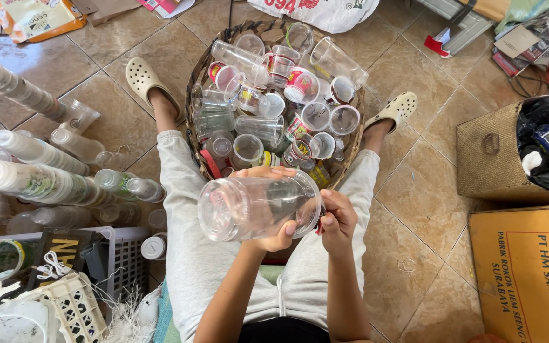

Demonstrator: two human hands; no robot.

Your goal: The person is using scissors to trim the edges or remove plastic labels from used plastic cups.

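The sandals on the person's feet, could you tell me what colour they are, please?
Cream, dotted with holes; the sandals show in the head view.

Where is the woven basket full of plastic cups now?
In the head view, the woven basket stands on the tiled floor at top centre, between the person's two sandalled feet.

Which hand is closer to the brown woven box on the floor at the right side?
The right hand. It is at the rim end of the clear plastic cup, on the side toward the woven box. The left hand wraps the cup's middle, farther from the box.
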